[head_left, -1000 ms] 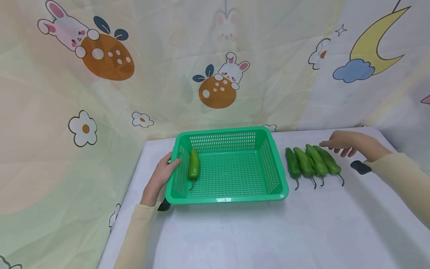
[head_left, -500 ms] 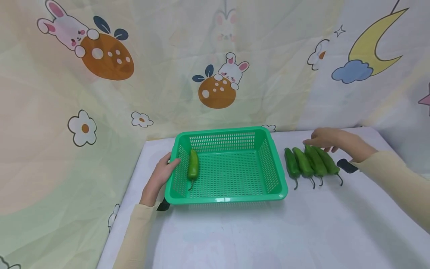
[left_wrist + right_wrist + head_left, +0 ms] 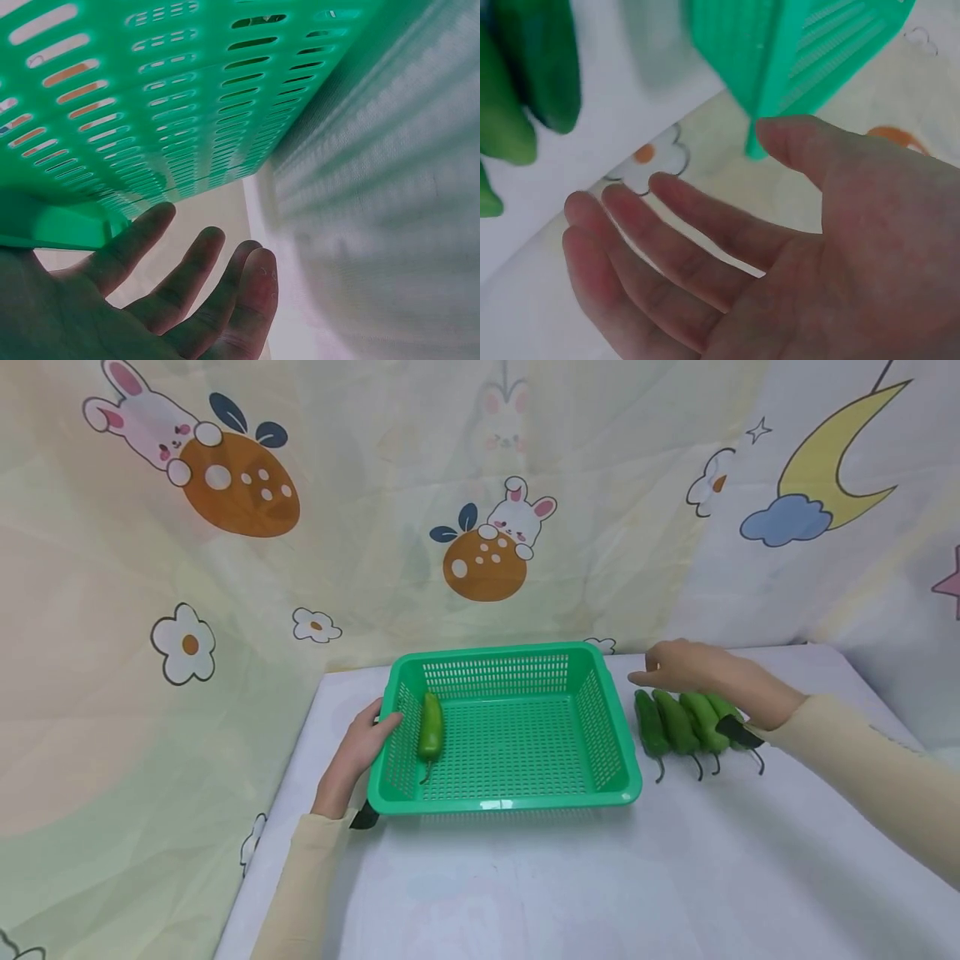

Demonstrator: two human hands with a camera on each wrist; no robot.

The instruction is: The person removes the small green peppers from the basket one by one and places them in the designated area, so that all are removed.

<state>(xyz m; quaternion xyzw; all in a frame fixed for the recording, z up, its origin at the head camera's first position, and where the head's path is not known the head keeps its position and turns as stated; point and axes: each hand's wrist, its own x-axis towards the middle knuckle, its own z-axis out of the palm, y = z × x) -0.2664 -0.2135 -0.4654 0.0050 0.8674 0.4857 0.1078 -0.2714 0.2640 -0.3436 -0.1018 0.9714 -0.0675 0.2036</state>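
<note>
A green plastic basket (image 3: 502, 807) with slotted walls stands on the white table. My left hand (image 3: 356, 750) holds its left rim, thumb over the edge and fingers along the outside; in the left wrist view the fingers (image 3: 180, 289) spread below the slotted wall. One green chili pepper (image 3: 431, 731) lies inside, near the left wall, its stem towards me. Several more green peppers (image 3: 651, 727) lie in a row right of the basket. Over their far ends hovers my right hand (image 3: 692, 670), fingers loosely bent and holding nothing; its wrist and sleeve cover part of the rightmost ones.
A cartoon-printed cloth (image 3: 360, 527) hangs behind the table and down its left side. The white tabletop (image 3: 540, 885) extends in front of the basket. A dark wrist strap (image 3: 738, 731) hangs close over the peppers.
My right hand has moved left, from beside the rightmost pepper to above the leftmost ones, towards the basket. The left hand, basket and peppers stay where they were.
</note>
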